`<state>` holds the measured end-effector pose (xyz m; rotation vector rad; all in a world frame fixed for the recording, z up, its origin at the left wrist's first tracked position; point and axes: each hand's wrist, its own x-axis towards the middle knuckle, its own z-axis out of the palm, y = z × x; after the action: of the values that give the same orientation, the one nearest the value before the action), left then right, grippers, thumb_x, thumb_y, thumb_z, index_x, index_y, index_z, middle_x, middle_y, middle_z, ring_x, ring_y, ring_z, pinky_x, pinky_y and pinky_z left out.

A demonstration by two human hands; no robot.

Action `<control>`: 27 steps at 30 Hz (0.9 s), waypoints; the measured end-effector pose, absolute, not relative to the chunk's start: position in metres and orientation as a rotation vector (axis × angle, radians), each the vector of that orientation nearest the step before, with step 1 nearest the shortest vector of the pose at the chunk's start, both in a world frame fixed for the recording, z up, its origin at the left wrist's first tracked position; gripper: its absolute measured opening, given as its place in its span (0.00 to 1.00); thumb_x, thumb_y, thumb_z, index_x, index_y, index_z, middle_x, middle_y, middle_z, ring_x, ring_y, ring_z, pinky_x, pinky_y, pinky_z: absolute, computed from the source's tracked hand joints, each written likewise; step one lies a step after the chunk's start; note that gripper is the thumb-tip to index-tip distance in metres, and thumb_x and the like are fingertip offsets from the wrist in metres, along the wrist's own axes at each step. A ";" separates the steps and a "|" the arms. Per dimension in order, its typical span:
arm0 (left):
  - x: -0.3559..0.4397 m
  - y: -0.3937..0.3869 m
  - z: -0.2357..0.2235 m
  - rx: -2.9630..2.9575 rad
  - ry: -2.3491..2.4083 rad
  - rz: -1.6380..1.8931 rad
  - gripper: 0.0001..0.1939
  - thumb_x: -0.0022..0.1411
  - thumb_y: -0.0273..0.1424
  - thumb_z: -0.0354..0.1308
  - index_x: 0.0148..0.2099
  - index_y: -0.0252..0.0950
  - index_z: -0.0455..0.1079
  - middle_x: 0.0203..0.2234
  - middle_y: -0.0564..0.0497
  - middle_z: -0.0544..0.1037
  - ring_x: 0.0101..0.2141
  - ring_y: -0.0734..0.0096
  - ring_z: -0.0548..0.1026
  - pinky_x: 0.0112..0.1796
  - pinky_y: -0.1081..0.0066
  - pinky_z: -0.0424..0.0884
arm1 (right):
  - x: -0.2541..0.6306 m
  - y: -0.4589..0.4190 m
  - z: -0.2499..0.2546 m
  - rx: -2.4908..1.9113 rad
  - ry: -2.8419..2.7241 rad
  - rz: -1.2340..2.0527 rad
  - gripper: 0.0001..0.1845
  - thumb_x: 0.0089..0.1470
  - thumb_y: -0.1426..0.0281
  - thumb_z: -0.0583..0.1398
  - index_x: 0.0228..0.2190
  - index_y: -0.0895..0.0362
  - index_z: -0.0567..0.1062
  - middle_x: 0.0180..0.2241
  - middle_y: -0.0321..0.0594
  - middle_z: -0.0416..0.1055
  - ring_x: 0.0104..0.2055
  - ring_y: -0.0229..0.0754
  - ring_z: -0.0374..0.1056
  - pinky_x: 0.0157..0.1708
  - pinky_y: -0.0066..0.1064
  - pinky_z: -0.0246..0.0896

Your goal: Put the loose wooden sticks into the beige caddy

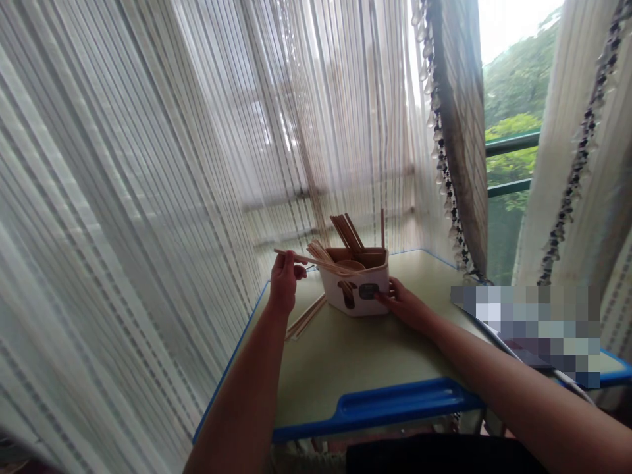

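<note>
A white chopstick holder (340, 299) with a brown inside stands on the table. Brown chopsticks (346, 232) lean up out of its back part, and a bundle of pale chopsticks (320, 251) sticks out at its left. My left hand (286, 273) is closed in a pinch on a pale chopstick (301, 259), which slants down to the right over the holder's rim; whether it is one or more I cannot tell. My right hand (397, 299) grips the holder's right side, thumb on the front. Several loose pale chopsticks (307, 317) lie on the table left of the holder.
The pale green table (320, 388) has a raised blue edge with a tray groove (405, 398) in front. A blurred-out flat object (533, 336) lies at the right. Striped curtains (197, 164) hang close behind and to the left; a green railing (512, 143) shows outside the window.
</note>
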<state>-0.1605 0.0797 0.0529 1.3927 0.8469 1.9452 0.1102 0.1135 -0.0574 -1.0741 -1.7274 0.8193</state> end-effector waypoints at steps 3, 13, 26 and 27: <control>-0.157 0.078 0.055 1.364 0.864 2.037 0.21 0.56 0.50 0.55 0.33 0.36 0.60 0.21 0.56 0.73 0.15 0.82 0.67 0.18 0.79 0.60 | 0.110 0.112 -0.057 -1.065 -1.713 0.820 0.23 0.50 0.56 0.60 0.45 0.51 0.63 0.41 0.42 0.73 0.41 0.45 0.72 0.37 0.35 0.67; -0.158 0.077 0.058 1.309 0.876 2.324 0.19 0.58 0.49 0.52 0.31 0.37 0.59 0.18 0.58 0.69 0.15 0.82 0.66 0.17 0.80 0.60 | 0.110 0.112 -0.056 -1.066 -1.707 0.857 0.24 0.50 0.56 0.59 0.46 0.51 0.62 0.42 0.43 0.73 0.41 0.44 0.72 0.36 0.34 0.67; -0.142 0.074 0.043 1.936 1.461 1.746 0.14 0.57 0.39 0.56 0.42 0.36 0.68 0.23 0.54 0.72 0.19 0.78 0.66 0.23 0.76 0.62 | 0.109 0.113 -0.057 -1.068 -1.700 0.866 0.23 0.50 0.56 0.60 0.45 0.51 0.62 0.42 0.43 0.72 0.41 0.44 0.72 0.37 0.34 0.68; -0.146 0.074 0.043 1.975 1.631 1.711 0.13 0.58 0.37 0.54 0.42 0.36 0.69 0.25 0.53 0.73 0.22 0.76 0.69 0.25 0.75 0.64 | 0.109 0.113 -0.057 -1.073 -1.704 0.864 0.23 0.50 0.56 0.60 0.45 0.51 0.62 0.42 0.43 0.72 0.41 0.44 0.72 0.37 0.34 0.68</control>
<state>-0.1463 0.0742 0.0434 1.9754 1.6311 1.7109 0.1094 0.1128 -0.0567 -1.0726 -1.7038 0.8641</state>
